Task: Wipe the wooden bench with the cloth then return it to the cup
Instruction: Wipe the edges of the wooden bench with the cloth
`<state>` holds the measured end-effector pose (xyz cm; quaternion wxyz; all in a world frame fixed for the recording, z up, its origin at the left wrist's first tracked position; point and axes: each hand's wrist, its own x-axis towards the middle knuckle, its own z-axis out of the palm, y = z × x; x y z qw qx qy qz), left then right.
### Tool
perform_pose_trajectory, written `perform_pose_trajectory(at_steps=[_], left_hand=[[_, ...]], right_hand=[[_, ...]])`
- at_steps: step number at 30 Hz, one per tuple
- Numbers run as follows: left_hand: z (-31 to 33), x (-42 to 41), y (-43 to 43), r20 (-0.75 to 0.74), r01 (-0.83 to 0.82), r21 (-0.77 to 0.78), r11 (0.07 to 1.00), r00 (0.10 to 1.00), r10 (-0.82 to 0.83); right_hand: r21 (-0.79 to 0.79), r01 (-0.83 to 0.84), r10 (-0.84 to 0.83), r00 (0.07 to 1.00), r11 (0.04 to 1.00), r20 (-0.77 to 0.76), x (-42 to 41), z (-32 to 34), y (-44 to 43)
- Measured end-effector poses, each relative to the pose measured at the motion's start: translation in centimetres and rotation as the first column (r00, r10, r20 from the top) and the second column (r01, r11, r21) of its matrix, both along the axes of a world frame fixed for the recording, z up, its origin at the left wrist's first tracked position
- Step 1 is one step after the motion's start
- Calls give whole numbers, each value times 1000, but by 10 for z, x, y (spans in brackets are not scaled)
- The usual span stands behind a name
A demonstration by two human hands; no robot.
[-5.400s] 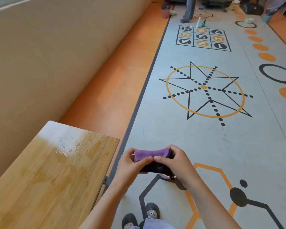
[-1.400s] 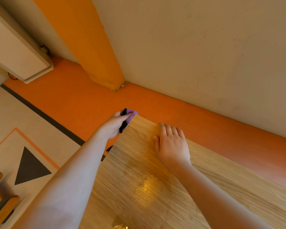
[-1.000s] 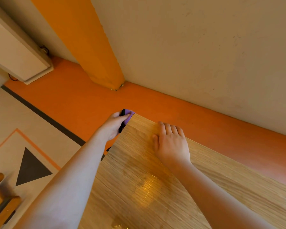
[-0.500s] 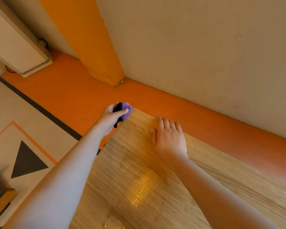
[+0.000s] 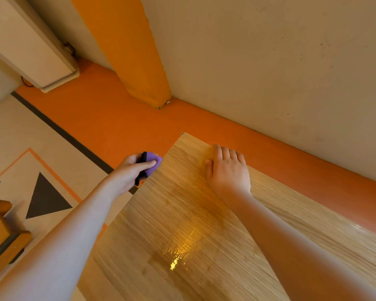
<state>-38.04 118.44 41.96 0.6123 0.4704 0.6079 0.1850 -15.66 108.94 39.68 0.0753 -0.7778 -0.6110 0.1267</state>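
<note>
The wooden bench (image 5: 182,235) fills the lower right. The right hand (image 5: 228,170) lies flat on it, fingers straight, near its top corner. The left hand (image 5: 130,172) has slid down the bench's left edge and grips the purple cloth (image 5: 154,162) against that edge.

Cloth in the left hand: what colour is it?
Purple cloth with black trim, held by the left hand at the wooden bench edge; best in head view.

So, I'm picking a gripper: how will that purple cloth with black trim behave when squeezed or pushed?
Probably floppy: the purple cloth bunches into a wad in the left hand. Likely light, since that grip alone holds it beside the wooden bench. Unlikely to roll; may glide on that glossy top.
</note>
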Motion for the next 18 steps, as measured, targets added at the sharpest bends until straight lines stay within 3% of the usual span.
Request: perform_pose_trajectory(at_steps=[7,14,18], left_hand=[[-1,12,-2,14,-9,64,998,1000,8],[12,-76,-66,-43,-69,-63,996,997,66],[12,-64,-53,-59,-42,-69,997,998,38]], right_hand=[[-18,-8,8,1000,1000,12,0,1,-2],[-32,-8,9,1000,999,16,-1,3,-2],[-44,1,0,1000,999,20,-1,4,-2]])
